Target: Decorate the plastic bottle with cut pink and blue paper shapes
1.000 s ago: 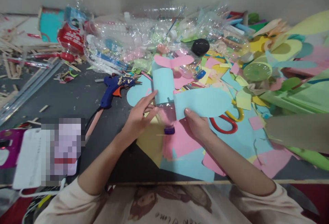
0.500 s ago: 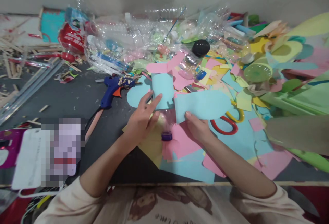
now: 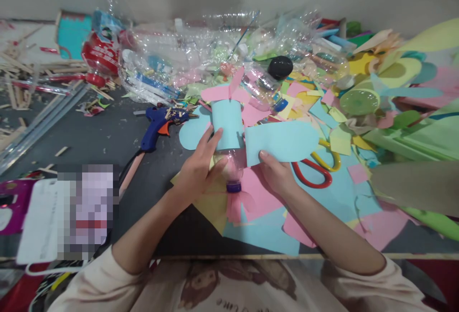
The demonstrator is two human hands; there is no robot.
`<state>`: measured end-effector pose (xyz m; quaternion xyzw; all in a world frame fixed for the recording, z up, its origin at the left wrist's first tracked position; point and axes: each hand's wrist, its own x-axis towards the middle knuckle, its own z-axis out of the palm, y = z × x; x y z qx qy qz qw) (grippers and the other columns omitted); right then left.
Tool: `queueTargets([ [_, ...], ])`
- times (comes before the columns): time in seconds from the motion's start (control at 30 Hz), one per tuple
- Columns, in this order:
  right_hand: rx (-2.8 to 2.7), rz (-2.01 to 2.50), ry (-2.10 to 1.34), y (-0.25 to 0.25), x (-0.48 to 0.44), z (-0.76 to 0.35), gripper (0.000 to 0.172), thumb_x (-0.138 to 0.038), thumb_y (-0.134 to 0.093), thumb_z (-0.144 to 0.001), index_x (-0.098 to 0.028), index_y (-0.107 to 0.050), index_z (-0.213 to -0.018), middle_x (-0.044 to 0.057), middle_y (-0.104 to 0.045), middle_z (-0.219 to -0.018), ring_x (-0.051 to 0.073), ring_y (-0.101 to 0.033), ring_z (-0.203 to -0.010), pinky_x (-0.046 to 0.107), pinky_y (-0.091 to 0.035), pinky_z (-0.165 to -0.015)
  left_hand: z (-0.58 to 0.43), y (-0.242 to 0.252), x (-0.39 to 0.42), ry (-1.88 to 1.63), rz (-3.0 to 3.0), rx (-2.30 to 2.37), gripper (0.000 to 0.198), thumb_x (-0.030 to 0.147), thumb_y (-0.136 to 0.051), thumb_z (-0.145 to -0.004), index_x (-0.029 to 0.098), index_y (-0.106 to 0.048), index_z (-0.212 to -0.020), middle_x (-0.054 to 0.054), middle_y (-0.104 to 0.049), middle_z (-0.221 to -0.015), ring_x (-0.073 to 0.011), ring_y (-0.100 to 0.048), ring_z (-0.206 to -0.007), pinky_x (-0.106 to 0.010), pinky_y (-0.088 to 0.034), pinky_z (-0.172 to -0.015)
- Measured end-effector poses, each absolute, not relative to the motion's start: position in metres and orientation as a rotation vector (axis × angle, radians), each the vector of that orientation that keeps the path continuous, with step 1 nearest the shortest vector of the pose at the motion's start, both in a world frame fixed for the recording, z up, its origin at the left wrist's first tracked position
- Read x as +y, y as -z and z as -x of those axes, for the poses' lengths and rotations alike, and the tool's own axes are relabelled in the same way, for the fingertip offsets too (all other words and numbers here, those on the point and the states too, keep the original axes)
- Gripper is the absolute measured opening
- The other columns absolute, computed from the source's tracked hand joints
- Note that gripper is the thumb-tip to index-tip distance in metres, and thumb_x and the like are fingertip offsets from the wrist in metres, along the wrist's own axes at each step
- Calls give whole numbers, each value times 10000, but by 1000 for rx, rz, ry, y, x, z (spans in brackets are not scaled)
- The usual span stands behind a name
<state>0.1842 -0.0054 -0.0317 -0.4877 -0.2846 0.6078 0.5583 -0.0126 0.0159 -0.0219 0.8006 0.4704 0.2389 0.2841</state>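
A clear plastic bottle [image 3: 233, 164] lies in front of me, its purple cap [image 3: 234, 186] pointing toward me. Light-blue paper [image 3: 228, 123] wraps its body, and pink paper fins [image 3: 219, 93] stand at the far end. My left hand [image 3: 199, 166] grips the bottle's left side, fingers on the blue wrap and thumb near the clear neck. A rounded blue paper wing [image 3: 195, 129] sticks out to the left. My right hand [image 3: 277, 172] pinches another blue paper wing [image 3: 287, 140] by its lower edge, its straight end beside the wrap; whether they touch is unclear.
A blue glue gun [image 3: 154, 128] lies left of the bottle. Scissors with red and yellow handles [image 3: 313, 174] rest partly under the right wing. Coloured paper scraps [image 3: 344, 197] spread rightward; plastic bottles [image 3: 161, 44] pile up behind. Wooden sticks [image 3: 14, 87] lie far left.
The bottle has turned slightly, so one pink fin now points more upright. The wing in my right hand has shifted up a little, and its pink end edge no longer shows.
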Motion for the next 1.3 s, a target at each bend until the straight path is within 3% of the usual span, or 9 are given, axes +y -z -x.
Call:
queueTargets([
  [0.33, -641, 1147, -1406, 29, -3, -183, 436, -437, -745, -673, -253, -676, -1062, 50, -745, -988, 275, -637, -1086, 494, -417, -1059, 15, 25, 19, -662, -2182, 1208, 722, 563, -390, -931, 166, -198, -1502, -192, -252, -1570, -292, -257, -1459, -436, -343, -1149],
  [0.4, -627, 1139, -1390, 26, -1, -182, 460, -444, -748, -650, -253, -670, -1061, 51, -740, -990, 274, -634, -1077, 491, -411, -1060, 16, 23, 21, -681, -2172, 1219, 667, 537, -381, -942, 170, -243, -1481, -180, -315, -1543, -280, -315, -1434, -427, -356, -1140],
  [0.47, -620, 1142, -1382, 25, 1, -182, 461, -445, -749, -635, -254, -666, -1045, 50, -734, -976, 272, -638, -1036, 488, -429, -1034, 20, 18, 27, -711, -2134, 1286, 572, 489, -371, -956, 185, -319, -1437, -158, -422, -1470, -256, -474, -1315, -408, -419, -1081],
  [0.53, -609, 1159, -1358, 24, 3, -183, 434, -435, -749, -627, -265, -660, -1016, 41, -728, -937, 263, -644, -967, 475, -467, -973, 30, 13, 35, -762, -2077, 1440, 456, 438, -389, -955, 197, -435, -1339, -125, -545, -1320, -221, -608, -1095, -393, -482, -979],
  [0.63, -566, 1168, -1322, 25, 6, -186, 350, -385, -749, -619, -278, -648, -936, 5, -702, -831, 224, -633, -841, 412, -516, -837, 57, 8, 51, -877, -2033, 1793, 270, 413, -477, -913, 202, -585, -1042, -97, -627, -1037, -249, -603, -992, -439, -478, -900],
  [0.73, -522, 1145, -1376, 26, 9, -189, 228, -362, -752, -624, -247, -615, -765, -37, -606, -634, 140, -530, -576, 308, -489, -600, 87, 9, 63, -925, -1957, 2057, 342, 489, -602, -822, 204, -573, -1008, -99, -602, -1081, -332, -528, -1138, -516, -404, -943],
  [0.83, -565, 1139, -1463, 26, 10, -192, 283, -411, -749, -643, -218, -543, -610, -61, -473, -475, 90, -380, -433, 258, -373, -445, 105, 16, 68, -799, -1920, 2082, 443, 603, -606, -777, 204, -581, -966, -74, -616, -1017, -356, -520, -1171, -515, -388, -922],
  [1.07, -592, 1184, -1509, 23, 10, -192, 318, -422, -779, -605, -204, -548, -603, -46, -505, -497, 89, -428, -439, 261, -410, -439, 101, 26, 73, -699, -1868, 2144, 435, 538, -737, -637, 224, -532, -855, -150, -632, -948, -396, -594, -1029, -520, -459, -842],
  [1.3, -615, 1161, -1539, 23, 10, -188, 377, -472, -790, -593, -205, -524, -584, -57, -501, -480, 77, -430, -413, 251, -419, -431, 73, -4, 71, -614, -1567, 2317, 435, 330, -713, -632, 195, -489, -979, -88, -614, -921, -311, -643, -872, -439, -486, -783],
])
